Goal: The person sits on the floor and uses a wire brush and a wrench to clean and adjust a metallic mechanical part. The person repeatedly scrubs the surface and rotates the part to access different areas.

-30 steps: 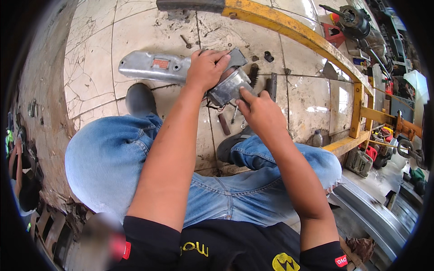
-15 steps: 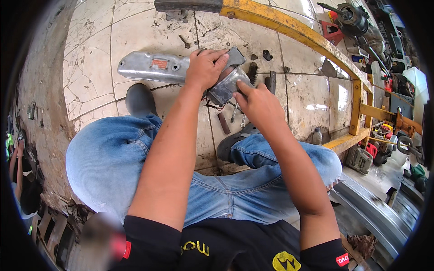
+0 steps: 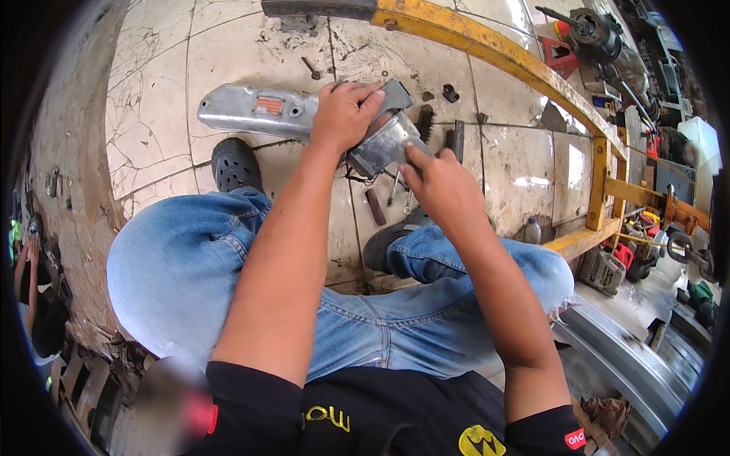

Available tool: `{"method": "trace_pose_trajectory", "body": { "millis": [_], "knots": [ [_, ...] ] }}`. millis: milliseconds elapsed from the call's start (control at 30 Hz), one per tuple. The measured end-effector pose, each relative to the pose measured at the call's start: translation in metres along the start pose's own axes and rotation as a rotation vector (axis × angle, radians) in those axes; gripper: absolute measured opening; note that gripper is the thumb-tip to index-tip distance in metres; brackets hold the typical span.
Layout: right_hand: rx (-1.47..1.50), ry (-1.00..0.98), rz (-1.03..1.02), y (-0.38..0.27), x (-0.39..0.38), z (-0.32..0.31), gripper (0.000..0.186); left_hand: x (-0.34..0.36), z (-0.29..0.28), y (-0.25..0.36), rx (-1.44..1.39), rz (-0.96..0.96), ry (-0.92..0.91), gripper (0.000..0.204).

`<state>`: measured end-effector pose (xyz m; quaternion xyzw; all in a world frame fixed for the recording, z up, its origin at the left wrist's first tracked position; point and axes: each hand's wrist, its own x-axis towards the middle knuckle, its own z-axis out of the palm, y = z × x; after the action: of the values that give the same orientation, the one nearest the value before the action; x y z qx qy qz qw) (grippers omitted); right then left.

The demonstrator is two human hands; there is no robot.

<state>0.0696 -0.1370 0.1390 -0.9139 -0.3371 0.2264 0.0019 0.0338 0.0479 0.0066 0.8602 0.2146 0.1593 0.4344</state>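
A long silvery metal cover (image 3: pixel 220 112) with a red label, apparently an engine valve cover, lies across the floor ahead of my feet. My left hand (image 3: pixel 348 114) is closed over its right part, thumb toward the box-shaped grey metal end (image 3: pixel 378 146). I cannot tell whether that end is one piece with the cover. My right hand (image 3: pixel 441 176) presses its index finger and thumb at this end's right edge, other fingers curled. Whatever it may pinch is hidden. Dark wires hang below the box-shaped end, above a brown-handled tool (image 3: pixel 375 207) and a wrench (image 3: pixel 408 201).
A dark brush (image 3: pixel 425 121) and a dark block (image 3: pixel 455 137) lie right of the cover. A bolt (image 3: pixel 310 68) lies beyond it. A yellow metal frame (image 3: pixel 494 50) crosses the far right. My shoes (image 3: pixel 236 163) flank the work. At the far left, another person's arms (image 3: pixel 30 266) show.
My right hand has slid slightly right and toward me, from the face of the box-shaped end to its edge. My left hand and the cover stay in place.
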Motion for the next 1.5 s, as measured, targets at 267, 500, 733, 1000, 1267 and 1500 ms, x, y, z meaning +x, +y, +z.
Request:
{"method": "trace_pose_trajectory", "body": {
  "millis": [267,500,733,1000,1267,1500],
  "knots": [
    [0.028,0.014,0.008,0.005,-0.001,0.001,0.036,0.002,-0.006,0.007,-0.023,-0.008,-0.013,0.037],
    [0.018,-0.012,-0.005,-0.005,0.005,-0.002,0.040,0.000,-0.006,-0.005,-0.029,0.024,0.021,0.038],
    [0.046,0.047,0.002,-0.011,0.016,0.001,0.040,0.003,-0.004,-0.001,-0.043,-0.015,-0.027,0.038],
    [-0.006,0.024,0.004,-0.002,0.006,0.001,0.039,0.001,-0.003,0.006,0.005,-0.016,0.009,0.037],
    [0.002,-0.001,0.025,-0.007,0.004,0.000,0.039,0.002,-0.007,0.007,-0.035,-0.008,-0.021,0.037],
    [0.028,0.000,0.009,-0.010,0.009,-0.001,0.039,-0.001,-0.005,-0.003,-0.007,-0.001,0.007,0.037]
  ]
}}
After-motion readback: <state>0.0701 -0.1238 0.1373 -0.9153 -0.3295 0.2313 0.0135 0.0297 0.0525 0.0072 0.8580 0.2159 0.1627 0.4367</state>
